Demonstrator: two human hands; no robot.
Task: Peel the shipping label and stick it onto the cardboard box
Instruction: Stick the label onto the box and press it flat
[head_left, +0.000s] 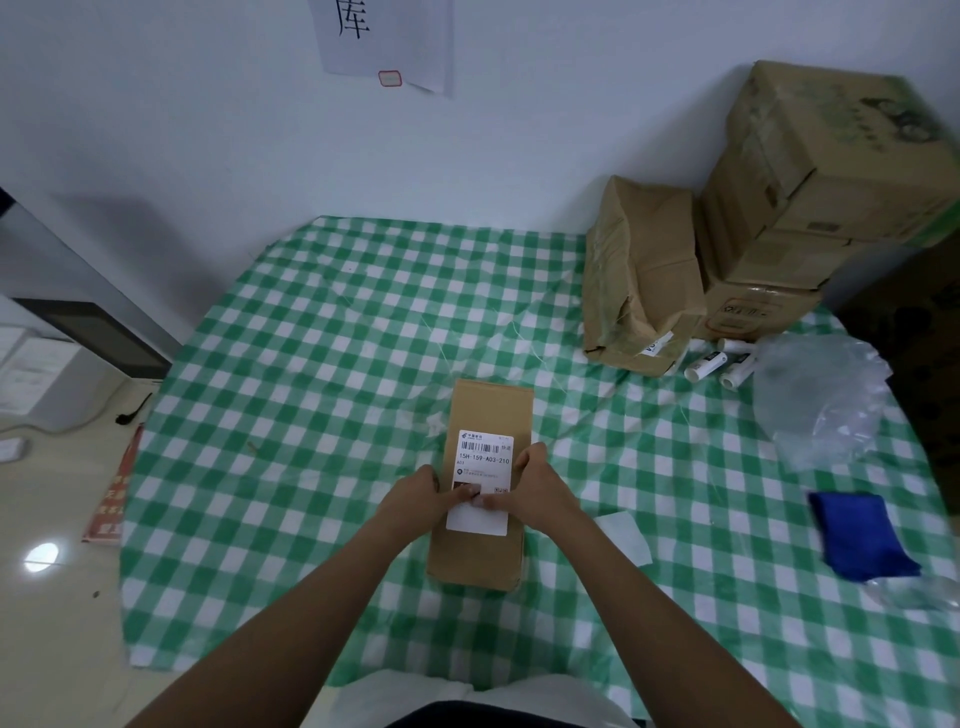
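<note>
Nearest the camera, the person's two bare forearms reach forward over a green-and-white checked cloth (311, 389) spread on the floor. The left hand (415, 496) and the right hand (530, 488) meet over a long, narrow cardboard box (488, 410) lying flat on the cloth, its length running away from the person. A white shipping label (480, 480) lies on the top face of the box, toward its near half, with barcode and printed text at its far end and a blank white strip at its near end. Both hands rest on the label's middle: the thumbs press down side by side onto the paper, nearly touching each other, while the remaining fingers curl down over the box's left and right edges. Neither hand is closed around anything; each lies pressed flat against label and box. The label's upper part shows between and beyond the hands, and its blank lower part shows just below the thumbs.

Just right of the box, near the right forearm, a blank white backing sheet (626, 535) lies on the cloth. Farther right sits a folded blue cloth (857, 535), and beyond it a crumpled clear plastic bag (821, 400). Near the bag lie several small white tubes (719, 361). Behind them, against the pale wall, stand a dented brown parcel (639, 275) and a stack of larger cardboard cartons (810, 192). A paper sheet with a printed character (384, 41) hangs on the wall.
</note>
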